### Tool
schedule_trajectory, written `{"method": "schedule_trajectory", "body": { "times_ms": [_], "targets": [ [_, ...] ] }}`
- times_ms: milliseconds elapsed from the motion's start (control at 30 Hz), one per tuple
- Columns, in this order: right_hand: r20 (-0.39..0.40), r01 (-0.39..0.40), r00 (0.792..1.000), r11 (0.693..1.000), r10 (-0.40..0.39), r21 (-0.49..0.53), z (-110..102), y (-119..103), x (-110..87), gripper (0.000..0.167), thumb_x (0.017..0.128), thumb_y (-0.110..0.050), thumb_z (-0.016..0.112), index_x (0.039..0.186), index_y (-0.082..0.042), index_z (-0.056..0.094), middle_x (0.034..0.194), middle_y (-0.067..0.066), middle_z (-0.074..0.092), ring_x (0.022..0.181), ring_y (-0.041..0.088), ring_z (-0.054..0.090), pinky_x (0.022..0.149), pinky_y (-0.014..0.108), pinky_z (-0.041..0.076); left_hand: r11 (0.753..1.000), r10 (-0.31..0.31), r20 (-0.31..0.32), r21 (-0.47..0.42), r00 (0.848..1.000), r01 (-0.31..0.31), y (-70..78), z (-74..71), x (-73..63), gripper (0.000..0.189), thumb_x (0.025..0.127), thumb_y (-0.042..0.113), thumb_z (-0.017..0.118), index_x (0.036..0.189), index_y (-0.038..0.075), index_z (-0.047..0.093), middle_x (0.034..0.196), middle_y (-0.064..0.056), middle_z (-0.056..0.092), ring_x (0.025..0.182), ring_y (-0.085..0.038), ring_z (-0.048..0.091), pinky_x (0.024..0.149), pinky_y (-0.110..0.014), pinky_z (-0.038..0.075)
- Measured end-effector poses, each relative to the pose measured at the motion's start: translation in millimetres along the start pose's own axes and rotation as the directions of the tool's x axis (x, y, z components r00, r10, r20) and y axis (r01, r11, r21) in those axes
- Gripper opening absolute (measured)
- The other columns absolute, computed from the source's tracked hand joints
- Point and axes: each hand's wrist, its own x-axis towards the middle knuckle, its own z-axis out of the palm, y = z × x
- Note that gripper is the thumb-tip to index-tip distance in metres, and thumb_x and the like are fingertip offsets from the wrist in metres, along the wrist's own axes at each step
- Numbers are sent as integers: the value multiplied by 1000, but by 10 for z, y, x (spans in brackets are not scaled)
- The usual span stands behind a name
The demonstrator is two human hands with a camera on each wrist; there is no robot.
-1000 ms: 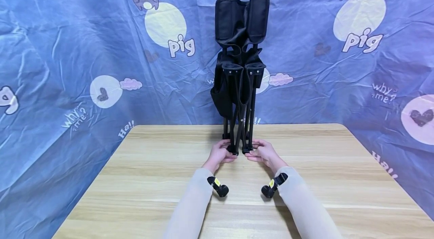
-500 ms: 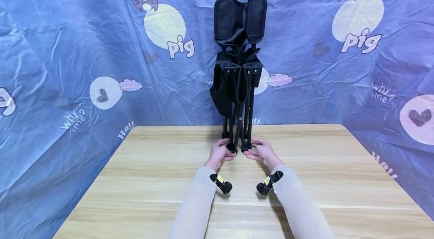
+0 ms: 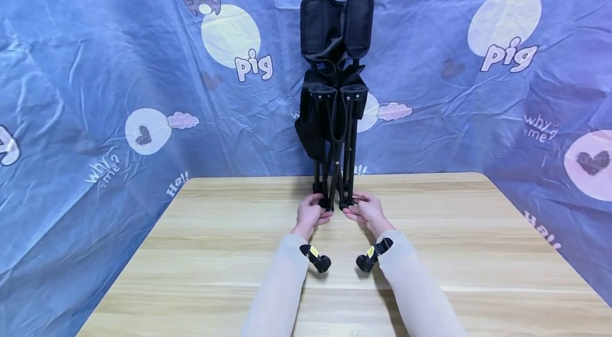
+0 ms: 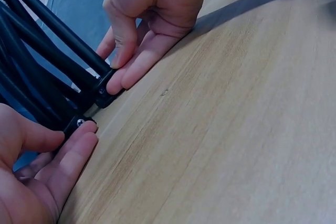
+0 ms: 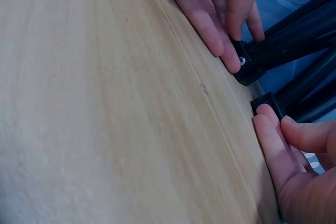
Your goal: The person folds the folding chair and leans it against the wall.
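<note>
A folded black camping chair [image 3: 323,114] stands upright at the back of the wooden table in the head view, its fabric bunched between thin legs. Low at its front, my left hand [image 3: 309,215] pinches the left front foot, and my right hand [image 3: 367,212] does the same at the right one. In the left wrist view a screw shows on the plastic foot [image 4: 80,123] beside my left fingertips. My right thumb and fingers close on the other foot [image 5: 268,99] in the right wrist view. The backs of both hands rest low, close along the tabletop.
The pale wooden table [image 3: 215,273] reaches back to a blue printed cloth [image 3: 143,60] that hangs behind and at both sides. A small black camera [image 3: 321,262] is strapped at my left wrist, another camera [image 3: 365,262] at my right.
The chair's feet and both hands have shifted slightly toward the back of the table, and my wrists have come a little closer together. Both hands keep their hold on the feet.
</note>
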Motion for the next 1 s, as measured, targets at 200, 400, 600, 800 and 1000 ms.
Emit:
{"method": "schedule_trajectory", "body": {
  "times_ms": [200, 400, 600, 800, 1000],
  "targets": [
    [-28, 18, 999, 1000, -18, -1, 30, 2, 11, 54, 88, 23, 44, 141, 12, 41, 129, 26, 46, 65, 15, 69, 66, 28, 61, 1000, 13, -26, 22, 1000, -13, 0, 25, 9, 47, 86, -17, 49, 131, -5, 55, 128, -26, 56, 79, -29, 73, 63, -33, 62],
    [-49, 32, 998, 999, -32, -13, 51, 12, 24, 51, 89, 22, 44, 138, 12, 44, 128, 27, 48, 65, 14, 68, 65, 28, 61, 1000, 19, -49, 18, 999, -19, -20, 56, 26, 45, 88, -16, 48, 131, -4, 54, 129, -25, 57, 78, -28, 73, 60, -32, 61],
    [-49, 25, 998, 999, -27, -36, 34, 37, 37, 51, 91, 20, 46, 140, 10, 43, 135, 28, 44, 66, 12, 68, 65, 27, 61, 1000, 15, -64, 22, 998, -14, -22, 57, 14, 44, 90, -15, 48, 132, -4, 54, 130, -25, 57, 81, -30, 73, 60, -33, 61],
    [-10, 22, 1000, 999, -22, -24, 12, 34, 42, 53, 91, 19, 48, 142, 11, 41, 138, 28, 43, 70, 14, 69, 70, 29, 61, 1000, 22, -42, -10, 999, -22, -11, 36, 7, 45, 89, -16, 51, 134, -6, 52, 129, -27, 56, 80, -27, 72, 63, -32, 62],
    [127, 3, 992, 1000, -1, -15, -102, 4, -37, 56, 95, 9, 50, 147, 11, 28, 137, 33, 47, 79, 17, 70, 77, 31, 60, 999, 25, 46, -26, 999, -24, -34, -46, -61, 54, 88, -12, 55, 140, -10, 43, 138, -31, 49, 92, -29, 69, 76, -38, 61]
  ]
}}
